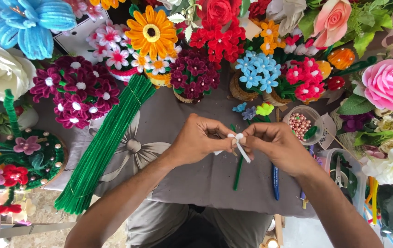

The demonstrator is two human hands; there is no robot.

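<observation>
Finished flowers crowd the grey bench [182, 174] edges, leaving open room mid-bench. Left hand [196, 142] and right hand [277, 147] fingers pinch shut on a white pipe-cleaner flower [239, 139] between them, above a green stem [238, 172].

Left hand [199, 140] and right hand [277, 146] fingertip to fingertip, pinching.

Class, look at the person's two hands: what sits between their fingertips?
In the head view, a white pipe cleaner bent into small loops spans between the left hand and right hand, pinched by both.
</observation>
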